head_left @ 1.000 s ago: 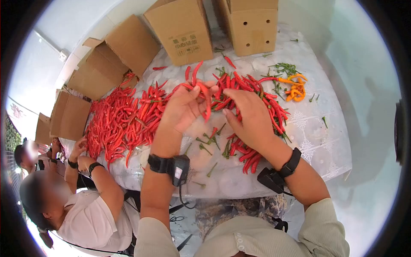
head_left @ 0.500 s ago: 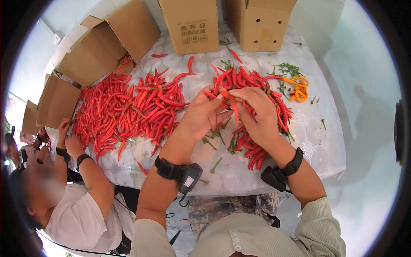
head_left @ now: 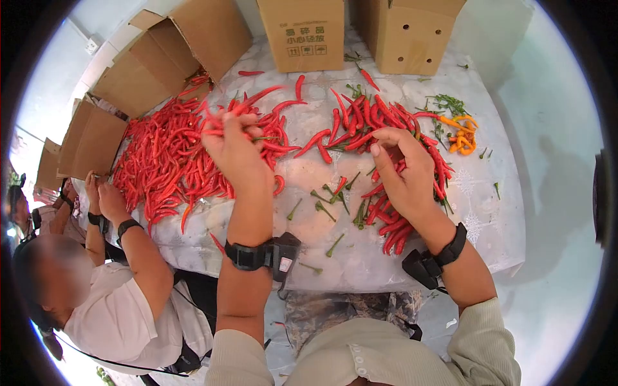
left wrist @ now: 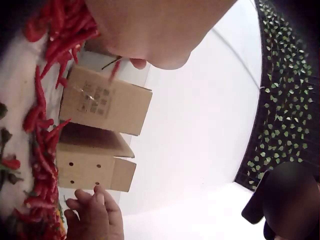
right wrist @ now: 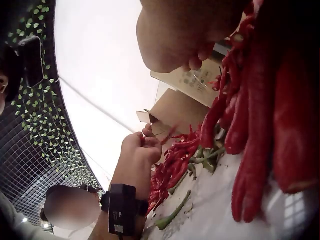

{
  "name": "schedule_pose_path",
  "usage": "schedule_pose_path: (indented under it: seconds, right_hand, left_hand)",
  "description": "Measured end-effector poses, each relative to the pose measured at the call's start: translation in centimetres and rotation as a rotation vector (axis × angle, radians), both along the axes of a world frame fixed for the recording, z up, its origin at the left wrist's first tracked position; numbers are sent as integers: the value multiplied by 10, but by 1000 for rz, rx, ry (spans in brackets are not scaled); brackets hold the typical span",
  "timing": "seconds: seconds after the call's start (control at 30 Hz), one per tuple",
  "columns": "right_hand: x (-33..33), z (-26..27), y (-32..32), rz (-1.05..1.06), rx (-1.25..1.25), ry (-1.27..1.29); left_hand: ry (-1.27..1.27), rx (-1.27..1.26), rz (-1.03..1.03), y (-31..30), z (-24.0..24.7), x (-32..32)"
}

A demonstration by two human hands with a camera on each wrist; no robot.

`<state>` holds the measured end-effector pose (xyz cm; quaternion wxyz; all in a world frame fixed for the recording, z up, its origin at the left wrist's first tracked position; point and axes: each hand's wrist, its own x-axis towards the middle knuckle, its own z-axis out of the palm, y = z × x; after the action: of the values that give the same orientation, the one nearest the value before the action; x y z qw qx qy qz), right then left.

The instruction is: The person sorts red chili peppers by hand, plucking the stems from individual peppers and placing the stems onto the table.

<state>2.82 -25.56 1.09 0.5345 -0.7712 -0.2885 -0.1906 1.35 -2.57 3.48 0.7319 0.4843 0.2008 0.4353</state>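
My left hand is over the large heap of red chili peppers on the left. Its curled fingers hold red chili peppers, blurred by motion; one chili with a green stem pokes out in the left wrist view. Exactly how many it grips is hidden. Over the smaller chili pile on the right hovers my right hand, fingers loosely bent, thumb apart, holding nothing visible. Loose green stems lie between the two piles.
Cardboard boxes line the back and left of the table. Orange peppers and a heap of green stems lie at the right. Another person sits at left, hands beside the big heap.
Both hands were together over the near middle, handling a red chili. Now my left hand has swung left with chilies to the large heap, while my right hand stays by the right pile.
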Motion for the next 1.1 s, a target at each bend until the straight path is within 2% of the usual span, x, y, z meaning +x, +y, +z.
schedule_pose_path:
  seconds: [0.1,0.2,0.3,0.4,0.47,0.57,0.63,0.73,0.83,0.93,1.1]
  right_hand:
    - [1,0,1,11,9,-15]
    - [0,0,3,41,11,-10]
    - [-1,2,1,61,-43,-8]
    - [1,1,1,71,-45,24]
    - [2,-2,1,70,-58,2]
    - [1,1,0,110,-67,29]
    - [2,0,0,109,-73,-47]
    - [2,0,1,106,-81,-81]
    - [3,-1,0,107,-76,-58]
    - [2,-1,0,108,-63,-15]
    - [3,-3,0,109,-50,-42]
  left_hand:
    - [-44,-10,-2,-3,3,-5]
    - [128,-8,-378,-32,-3,-7]
    - [128,81,-666,-53,-12,-8]
    - [136,294,-553,-30,1,-5]
    - [260,309,-424,-10,29,-5]
    - [432,726,-282,61,30,14]
    - [583,1023,-222,109,25,22]
    - [716,1212,-409,163,10,34]
    - [852,1074,-594,181,-5,46]
    - [874,805,-730,173,-2,44]
    - [938,1112,-747,166,17,44]
